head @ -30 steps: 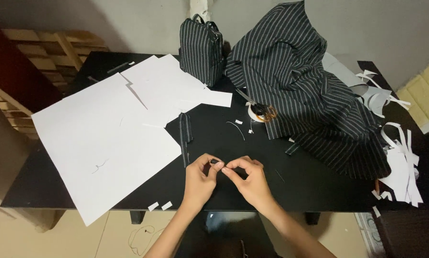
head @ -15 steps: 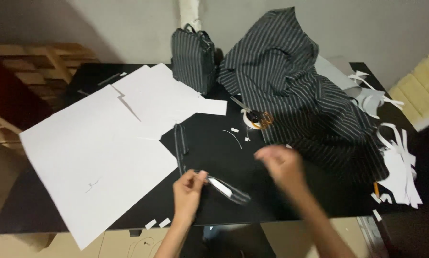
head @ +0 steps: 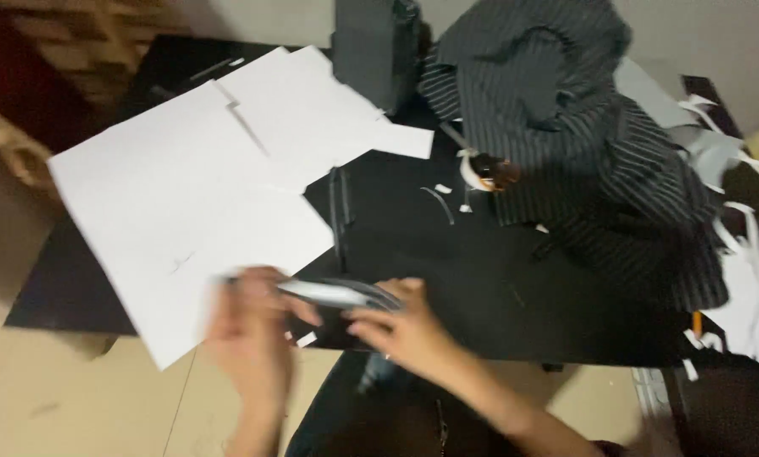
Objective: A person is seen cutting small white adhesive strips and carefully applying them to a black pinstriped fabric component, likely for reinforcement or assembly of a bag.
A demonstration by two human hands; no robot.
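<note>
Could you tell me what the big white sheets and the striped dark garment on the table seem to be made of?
The white sheets look like matte paper: flat, thin, with crisp cut edges. The striped garment looks like woven suiting cloth, dark with fine pale pinstripes, since it slumps in soft folds; the fibre cannot be told.

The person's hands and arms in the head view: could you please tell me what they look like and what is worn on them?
Both hands are bare, with no gloves. The left hand is heavily motion-blurred, so rings or details cannot be made out. The right hand is sharper; its forearm shows no sleeve, watch or bracelet down to the picture's lower edge.
</note>
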